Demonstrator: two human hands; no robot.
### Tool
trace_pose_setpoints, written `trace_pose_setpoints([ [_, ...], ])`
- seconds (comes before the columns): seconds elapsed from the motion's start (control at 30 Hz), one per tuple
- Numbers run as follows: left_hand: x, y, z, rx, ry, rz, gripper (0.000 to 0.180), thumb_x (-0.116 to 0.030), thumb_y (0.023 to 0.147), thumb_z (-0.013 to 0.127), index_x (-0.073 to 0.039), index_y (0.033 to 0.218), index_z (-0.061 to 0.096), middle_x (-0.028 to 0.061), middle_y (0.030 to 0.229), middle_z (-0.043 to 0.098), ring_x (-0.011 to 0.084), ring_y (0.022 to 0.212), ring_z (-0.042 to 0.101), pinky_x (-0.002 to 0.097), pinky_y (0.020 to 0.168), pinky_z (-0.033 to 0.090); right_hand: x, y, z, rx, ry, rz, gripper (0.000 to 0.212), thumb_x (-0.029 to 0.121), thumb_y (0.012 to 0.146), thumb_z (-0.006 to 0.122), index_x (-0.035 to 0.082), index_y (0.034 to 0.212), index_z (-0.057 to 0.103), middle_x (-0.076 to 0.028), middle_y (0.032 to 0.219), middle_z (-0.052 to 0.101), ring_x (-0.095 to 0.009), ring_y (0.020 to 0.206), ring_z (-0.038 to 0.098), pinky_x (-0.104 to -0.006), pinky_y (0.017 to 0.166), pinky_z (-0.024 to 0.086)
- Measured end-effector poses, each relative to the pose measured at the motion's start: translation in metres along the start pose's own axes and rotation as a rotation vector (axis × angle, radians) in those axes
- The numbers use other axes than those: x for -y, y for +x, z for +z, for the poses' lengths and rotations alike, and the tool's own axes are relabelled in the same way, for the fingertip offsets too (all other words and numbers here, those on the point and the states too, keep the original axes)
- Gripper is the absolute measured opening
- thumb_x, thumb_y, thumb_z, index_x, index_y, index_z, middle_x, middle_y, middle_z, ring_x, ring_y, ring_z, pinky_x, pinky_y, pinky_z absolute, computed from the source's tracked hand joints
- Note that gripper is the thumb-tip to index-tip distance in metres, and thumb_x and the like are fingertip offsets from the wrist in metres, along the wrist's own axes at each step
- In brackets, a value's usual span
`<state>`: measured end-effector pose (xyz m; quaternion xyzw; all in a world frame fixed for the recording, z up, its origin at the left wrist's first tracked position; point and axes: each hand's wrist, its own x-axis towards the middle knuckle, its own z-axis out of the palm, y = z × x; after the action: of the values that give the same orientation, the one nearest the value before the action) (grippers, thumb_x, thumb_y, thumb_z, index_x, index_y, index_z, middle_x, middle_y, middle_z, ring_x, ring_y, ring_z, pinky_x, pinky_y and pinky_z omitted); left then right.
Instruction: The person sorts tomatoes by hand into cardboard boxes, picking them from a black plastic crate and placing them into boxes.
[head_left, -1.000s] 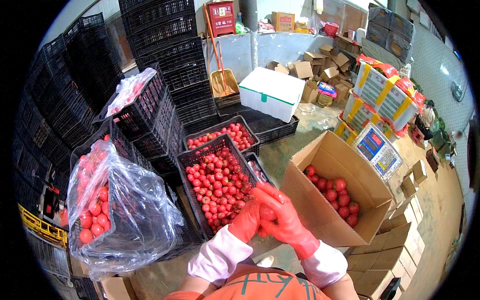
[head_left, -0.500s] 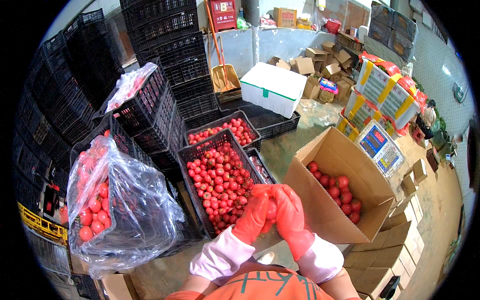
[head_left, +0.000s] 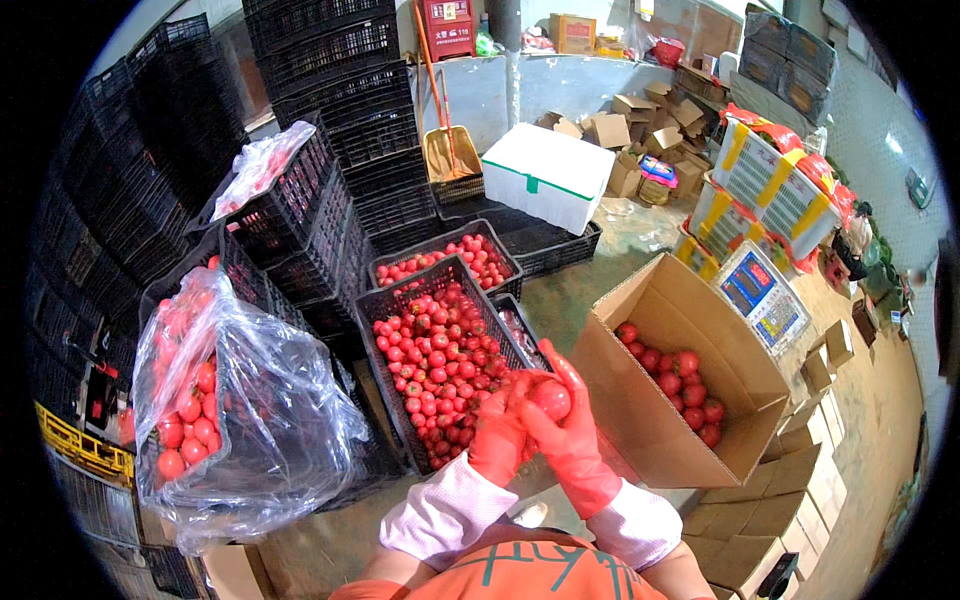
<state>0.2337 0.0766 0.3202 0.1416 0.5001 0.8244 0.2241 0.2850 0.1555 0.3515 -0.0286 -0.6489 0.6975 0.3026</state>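
Red rubber gloves cover both my hands, which meet over the near right corner of a black crate point(head_left: 392, 437) of tomatoes point(head_left: 438, 352). A round, shiny red tomato point(head_left: 549, 399) sits in my right hand point(head_left: 572, 446), between its thumb and fingers. My left hand point(head_left: 497, 430) presses against the right one with its fingers curled; whether something lies inside them is hidden. To the right stands an open cardboard box point(head_left: 640, 425) with several tomatoes point(head_left: 688, 392) at its bottom.
Left, clear plastic film point(head_left: 290, 410) drapes over another tomato crate. Behind it rise tall stacks of black crates point(head_left: 335, 90). A white foam box point(head_left: 548, 175) stands at the back, a digital scale point(head_left: 762, 298) beyond the cardboard box. Flattened cartons point(head_left: 770, 505) lie at lower right.
My hands have turned and parted slightly at the fingertips, so the tomato in my right hand now shows its top. The crates and the cardboard box look the same.
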Motion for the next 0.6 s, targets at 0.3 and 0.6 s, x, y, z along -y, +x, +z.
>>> trace_pose_setpoints([
  [0.3,-0.048,-0.014,0.02,0.277,0.167,-0.335,0.06,-0.067,0.095,0.033,-0.014,0.091,0.062,-0.0035,0.058,0.049,0.0061,0.041,0.04,0.0233,0.037,0.027,0.02,0.009,-0.012,-0.104,0.18,0.352,0.04,0.029,0.105,0.039,0.0,0.114,0.065,-0.008,0.094,0.067,-0.013,0.075,0.063,-0.0247,0.067,0.052],
  [0.6,-0.015,-0.005,-0.002,0.272,-0.29,-0.542,0.068,-0.077,0.089,0.028,-0.017,0.082,0.059,-0.0034,0.042,0.041,0.0096,0.029,0.035,0.0234,0.028,0.025,0.016,-0.004,-0.008,0.087,-0.022,0.14,0.043,0.022,0.1,0.05,-0.003,0.135,0.048,-0.011,0.134,0.054,-0.014,0.117,0.052,-0.0294,0.102,0.039],
])
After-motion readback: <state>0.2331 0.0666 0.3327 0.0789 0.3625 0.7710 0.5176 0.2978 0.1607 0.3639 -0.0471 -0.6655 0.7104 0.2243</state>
